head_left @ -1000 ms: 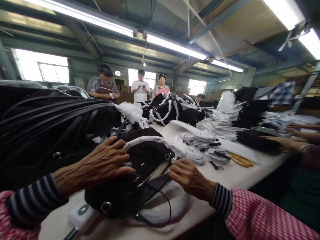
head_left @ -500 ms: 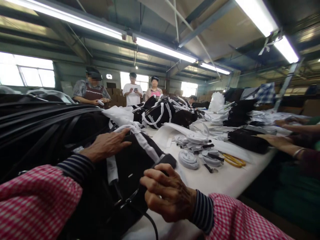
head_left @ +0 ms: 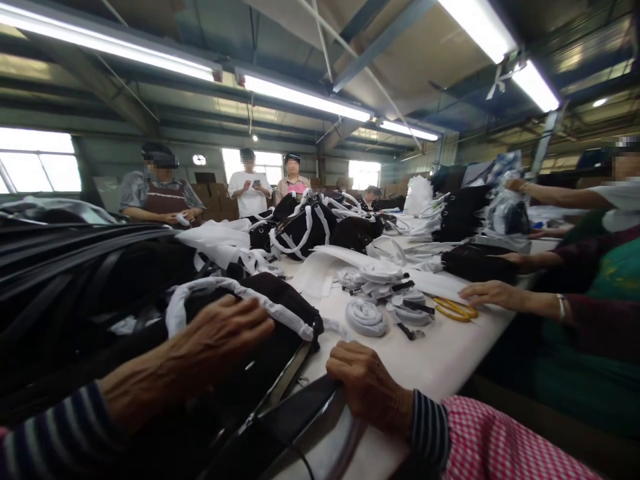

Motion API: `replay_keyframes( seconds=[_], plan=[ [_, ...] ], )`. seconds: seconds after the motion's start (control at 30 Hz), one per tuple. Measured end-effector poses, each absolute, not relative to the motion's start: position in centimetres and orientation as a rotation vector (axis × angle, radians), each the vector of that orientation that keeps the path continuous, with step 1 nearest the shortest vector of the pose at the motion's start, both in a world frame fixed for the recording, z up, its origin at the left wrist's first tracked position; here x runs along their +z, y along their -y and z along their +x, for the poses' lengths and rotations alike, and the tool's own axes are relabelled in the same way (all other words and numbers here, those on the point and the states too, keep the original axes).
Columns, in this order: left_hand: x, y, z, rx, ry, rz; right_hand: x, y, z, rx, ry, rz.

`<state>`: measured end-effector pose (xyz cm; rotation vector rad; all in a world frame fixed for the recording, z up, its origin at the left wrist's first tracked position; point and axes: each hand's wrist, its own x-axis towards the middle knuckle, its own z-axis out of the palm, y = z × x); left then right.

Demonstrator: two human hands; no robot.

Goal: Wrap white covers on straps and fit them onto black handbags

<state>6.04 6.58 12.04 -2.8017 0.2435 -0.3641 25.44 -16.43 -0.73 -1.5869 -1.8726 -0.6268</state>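
Observation:
A black bag with a white-wrapped handle lies in front of me, its zipped opening spread toward the right. My left hand rests over the bag beside the handle, fingers extended and somewhat blurred. My right hand is closed on the zippered edge of the bag and holds it out over the white table. A dark cord hangs below the zipper.
The white table bears rolled white straps, yellow-handled scissors and more black bags. A co-worker's hand lies near the scissors. Black material is heaped at left. Several people stand around.
My right hand has closed on the zippered edge and drawn it toward the lower right, opening the bag. My left hand has come lower. A co-worker's hand has reached toward the scissors.

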Motion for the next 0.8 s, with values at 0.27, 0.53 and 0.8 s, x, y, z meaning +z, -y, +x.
replay_keyframes(
  seconds=[0.27, 0.53, 0.8],
  plan=[
    [8.0, -4.9, 7.5, 0.129, -0.560, -3.015, -0.1, 18.0, 28.4, -0.571, 1.794, -1.498],
    [7.1, -5.0, 9.3, -0.021, -0.757, -2.784, -2.3, 17.2, 29.5, -0.378, 1.790, -1.550],
    [8.4, -5.7, 9.5, -0.172, -0.913, -2.549, -1.5, 17.8, 29.3, -0.574, 1.714, -1.464]
  ],
)
